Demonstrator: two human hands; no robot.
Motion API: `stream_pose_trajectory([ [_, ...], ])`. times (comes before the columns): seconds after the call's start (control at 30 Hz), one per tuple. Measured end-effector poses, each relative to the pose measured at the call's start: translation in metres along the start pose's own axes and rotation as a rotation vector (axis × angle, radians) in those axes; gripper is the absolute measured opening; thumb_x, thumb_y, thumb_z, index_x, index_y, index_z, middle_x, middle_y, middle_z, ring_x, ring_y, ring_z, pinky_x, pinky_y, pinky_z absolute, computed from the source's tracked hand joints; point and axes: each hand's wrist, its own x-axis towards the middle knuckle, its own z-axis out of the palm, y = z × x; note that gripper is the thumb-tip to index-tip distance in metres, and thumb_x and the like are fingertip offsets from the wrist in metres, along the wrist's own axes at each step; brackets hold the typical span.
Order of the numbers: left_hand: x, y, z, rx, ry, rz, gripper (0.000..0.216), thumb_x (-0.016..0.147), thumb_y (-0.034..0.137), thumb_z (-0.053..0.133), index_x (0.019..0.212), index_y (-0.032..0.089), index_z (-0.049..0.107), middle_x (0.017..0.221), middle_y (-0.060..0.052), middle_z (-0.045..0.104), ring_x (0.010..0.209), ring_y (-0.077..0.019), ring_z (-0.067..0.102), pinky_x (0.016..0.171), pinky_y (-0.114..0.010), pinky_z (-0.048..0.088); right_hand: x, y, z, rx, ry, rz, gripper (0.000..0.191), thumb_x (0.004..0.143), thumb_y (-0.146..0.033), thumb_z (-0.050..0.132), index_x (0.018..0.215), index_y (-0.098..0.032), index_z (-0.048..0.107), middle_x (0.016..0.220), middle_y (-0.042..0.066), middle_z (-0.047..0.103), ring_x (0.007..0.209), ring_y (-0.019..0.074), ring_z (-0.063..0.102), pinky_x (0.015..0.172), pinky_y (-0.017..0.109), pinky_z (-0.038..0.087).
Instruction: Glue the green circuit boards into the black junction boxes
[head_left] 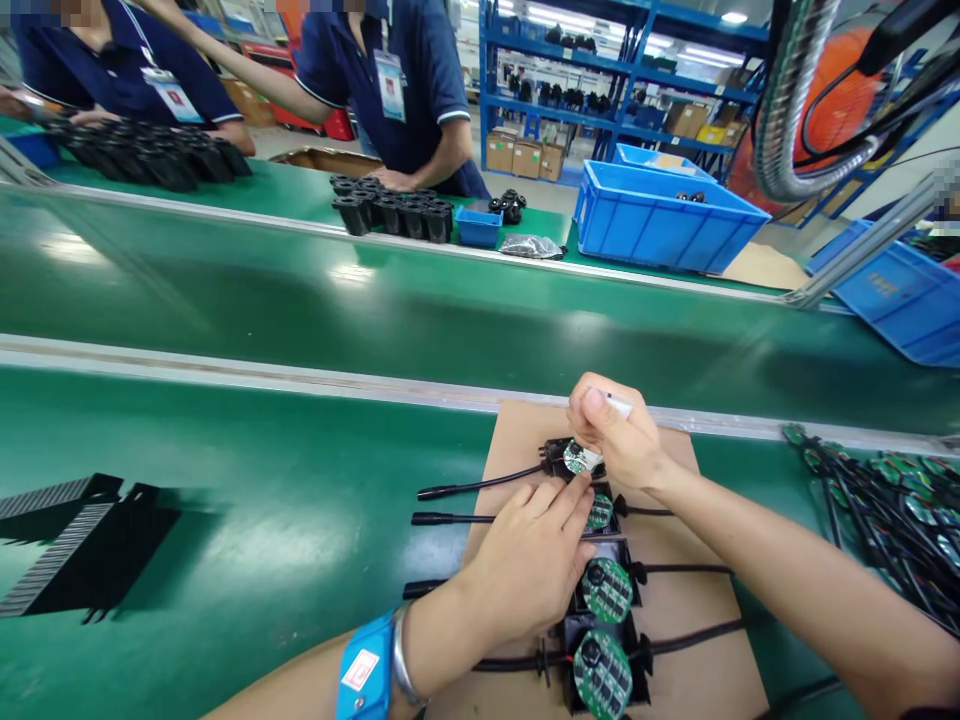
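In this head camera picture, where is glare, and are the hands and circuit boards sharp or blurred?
Head view: lamp glare lies in pale patches on the green conveyor belt; the metal rail bows slightly from wide-angle distortion; the left hand, the right hand holding a white tool and the round circuit boards are sharp; the black finned parts cast a soft shadow.

Glossy green surface [262,520] reflects light. Matt brown cardboard sheet [675,620] at 5 o'clock carries smooth black plastic housings [600,640] and green circuit boards [606,590]. Blue plastic crate [660,225] at 1 o'clock.
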Motion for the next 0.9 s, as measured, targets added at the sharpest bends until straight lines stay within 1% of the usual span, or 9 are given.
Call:
stream_pose_trajectory([
  [0.23,-0.001,0.0,0.001,0.009,-0.002,0.002,0.046,0.098,0.034,0.036,0.135,0.01,0.048,0.145,-0.01,0.045,0.117,-0.0274,0.047,0.095,-0.041,0.039,0.007,-0.001,-0.008,-0.01,0.04,-0.02,0.042,0.093,-0.051,0.05,0.066,-0.02,0.045,0.055,-0.005,0.033,0.046,0.0085,0.027,0.042,0.024,0.02],
  [0.53,-0.001,-0.001,0.001,0.015,-0.013,0.004,0.048,0.099,0.035,0.033,0.137,0.009,0.046,0.146,-0.011,0.044,0.118,-0.0287,0.047,0.094,-0.042,0.039,0.016,0.01,-0.002,-0.009,0.039,-0.086,0.04,0.096,-0.047,0.048,0.066,-0.02,0.044,0.055,-0.005,0.032,0.047,0.0089,0.026,0.044,0.025,0.019],
  [0.67,-0.002,0.0,0.002,0.021,-0.024,0.003,0.049,0.099,0.035,0.032,0.138,0.01,0.046,0.146,-0.012,0.044,0.116,-0.0285,0.048,0.093,-0.042,0.039,0.018,0.013,-0.001,-0.065,0.06,-0.088,0.042,0.094,-0.051,0.048,0.065,-0.02,0.044,0.056,-0.004,0.034,0.048,0.0094,0.027,0.044,0.025,0.021],
  [0.77,-0.001,-0.001,0.002,0.007,-0.031,0.004,0.049,0.099,0.035,0.032,0.138,0.01,0.046,0.146,-0.012,0.044,0.117,-0.0288,0.047,0.095,-0.043,0.04,0.018,0.009,-0.004,-0.066,0.062,-0.083,0.042,0.092,-0.053,0.051,0.066,-0.02,0.046,0.056,-0.004,0.035,0.048,0.0093,0.028,0.043,0.025,0.022],
  [0.83,0.001,-0.002,0.001,-0.014,-0.024,0.0,0.048,0.098,0.035,0.034,0.137,0.01,0.046,0.145,-0.012,0.045,0.118,-0.0286,0.047,0.096,-0.043,0.04,0.017,0.002,-0.007,-0.005,0.087,-0.095,0.041,0.091,-0.053,0.054,0.066,-0.021,0.046,0.054,-0.005,0.034,0.045,0.0086,0.027,0.041,0.024,0.022],
  [0.9,0.002,-0.003,-0.001,-0.036,0.013,-0.001,0.047,0.097,0.034,0.037,0.136,0.009,0.047,0.143,-0.012,0.047,0.118,-0.0285,0.047,0.098,-0.044,0.041,0.014,-0.008,-0.009,0.094,0.123,-0.116,0.04,0.089,-0.052,0.056,0.067,-0.021,0.046,0.051,-0.007,0.031,0.041,0.0079,0.025,0.039,0.023,0.022],
])
